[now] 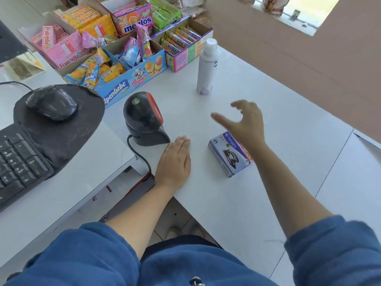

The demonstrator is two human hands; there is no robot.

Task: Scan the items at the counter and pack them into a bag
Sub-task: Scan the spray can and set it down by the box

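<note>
White checkout counter, both hands empty, two items still out on it.

Counter top is smooth, matte white, with a seam line on the right; brown floor beyond the far edge. Left hand lies flat, palm down, fingers together, just beside the base of the black dome scanner (red window, green LED lit, cable off the near edge). Right hand is raised above the counter, fingers spread and curled, gripping nothing; its wrist covers part of the small blue cardboard box printed with an iron. White spray can stands upright further back, apart from both hands. Open cardboard candy boxes crowd the back left. Black mouse on a worn dark pad, keyboard at left edge. No bag visible.
</note>
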